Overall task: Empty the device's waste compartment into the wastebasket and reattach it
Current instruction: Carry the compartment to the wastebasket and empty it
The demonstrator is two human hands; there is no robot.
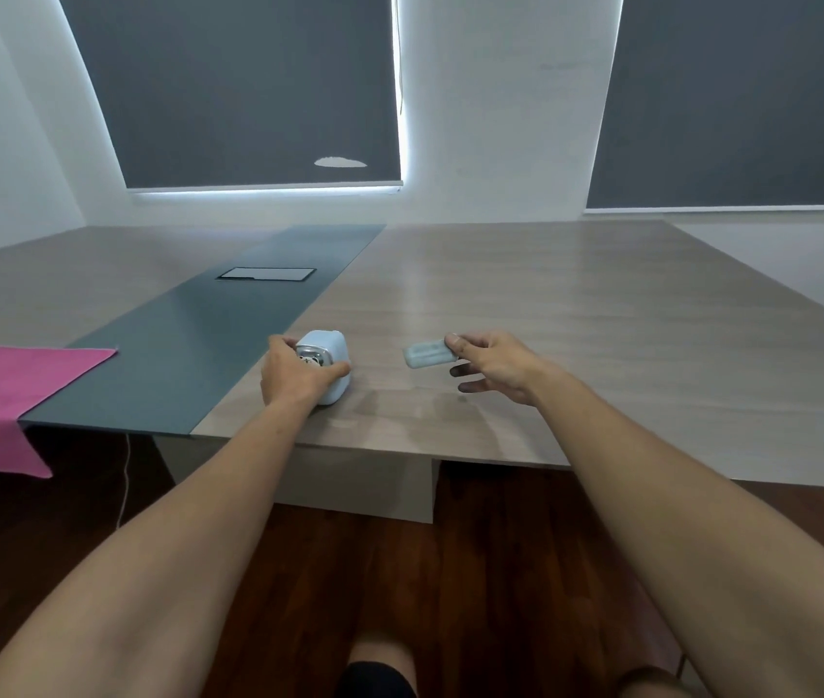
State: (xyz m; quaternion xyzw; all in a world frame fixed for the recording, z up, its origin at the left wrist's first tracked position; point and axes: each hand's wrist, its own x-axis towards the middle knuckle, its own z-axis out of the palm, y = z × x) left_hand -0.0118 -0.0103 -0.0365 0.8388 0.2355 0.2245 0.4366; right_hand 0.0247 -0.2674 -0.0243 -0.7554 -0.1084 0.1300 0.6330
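While the left hand (294,372) wraps around the device (325,364), a small pale blue box standing on the bench (576,314) near its front edge, the right hand (493,365) holds the tray (426,354), the device's pulled-out waste compartment, in the air at about three o'clock from the device and clearly apart from it. The left fingers curl over the device's near face, where a shiny metal part shows, and the thumb lies along its right side, pinning it down. The right thumb and forefinger pinch the tray by its right end, the other fingers spread loose below; the tray hangs roughly level, its long side pointing toward nine o'clock. Whether it holds any waste cannot be told, since its inside is too blurred and small. No wastebasket is in view, so I cannot say if the emptying is done or yet to come: the tray is simply out of the device, which fits either the moment after removal or the moment before refitting. If the emptying is pending, the next move calls for carrying the tray level so nothing spills, to a basket somewhere out of frame; if done, it calls for lining the tray's free end with its slot and sliding it home while the left hand braces the device. A pink cloth (11,395) drapes over the bench edge at nine o'clock.
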